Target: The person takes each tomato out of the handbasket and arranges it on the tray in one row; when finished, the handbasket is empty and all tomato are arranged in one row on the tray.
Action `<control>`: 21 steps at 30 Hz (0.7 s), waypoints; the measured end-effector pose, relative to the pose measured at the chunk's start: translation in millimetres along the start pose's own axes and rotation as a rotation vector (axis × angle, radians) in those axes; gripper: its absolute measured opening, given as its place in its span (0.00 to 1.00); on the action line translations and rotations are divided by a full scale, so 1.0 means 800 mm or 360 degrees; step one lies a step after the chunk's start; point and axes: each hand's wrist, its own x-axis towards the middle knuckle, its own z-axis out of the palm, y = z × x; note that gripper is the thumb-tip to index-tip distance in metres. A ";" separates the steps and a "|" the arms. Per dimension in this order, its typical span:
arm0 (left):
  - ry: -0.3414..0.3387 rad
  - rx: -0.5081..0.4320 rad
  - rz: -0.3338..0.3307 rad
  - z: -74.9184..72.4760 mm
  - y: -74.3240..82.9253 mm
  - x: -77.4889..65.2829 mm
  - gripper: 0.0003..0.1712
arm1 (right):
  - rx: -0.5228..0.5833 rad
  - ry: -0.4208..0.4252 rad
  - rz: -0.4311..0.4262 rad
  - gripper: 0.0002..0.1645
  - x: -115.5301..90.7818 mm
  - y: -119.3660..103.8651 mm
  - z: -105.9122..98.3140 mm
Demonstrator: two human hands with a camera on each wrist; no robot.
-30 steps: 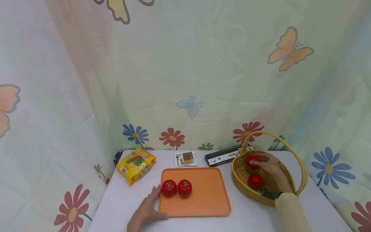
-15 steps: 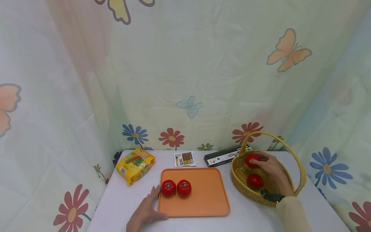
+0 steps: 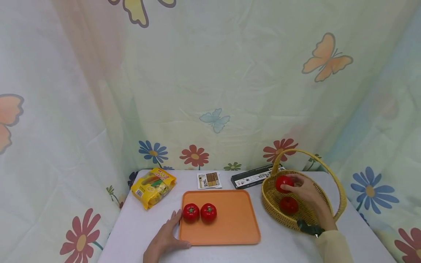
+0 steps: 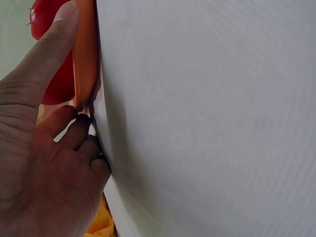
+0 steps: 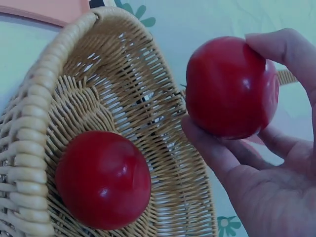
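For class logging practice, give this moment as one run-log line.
left grip: touching orange tray; right grip: holding tomato over basket; tray: two tomatoes; basket: one other tomato

– Where is this scene set?
– Inside a curtained nook, wider building unclear: butterfly-and-flower curtains [image 3: 230,80] line left, back and right, surrounding a white-covered table [image 3: 286,248] at lower centre

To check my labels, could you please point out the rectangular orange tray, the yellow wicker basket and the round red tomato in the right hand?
Rectangular orange tray [image 3: 231,221], head view: bare floor.
Yellow wicker basket [image 3: 277,214], head view: near-side wall.
Held round red tomato [image 5: 228,89], right wrist view: middle of its skin.
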 end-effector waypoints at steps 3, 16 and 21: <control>-0.0007 -0.0009 0.0007 -0.001 0.001 -0.001 0.73 | 0.0030 0.0006 -0.0051 0.47 -0.005 -0.001 0.005; -0.0020 -0.0003 0.0022 -0.001 0.000 -0.001 0.73 | -0.0005 -0.0082 -0.0409 0.41 -0.019 -0.019 0.024; -0.0018 0.0004 0.0027 -0.001 -0.001 0.000 0.73 | 0.0046 -0.0143 -0.0542 0.38 -0.019 -0.028 0.031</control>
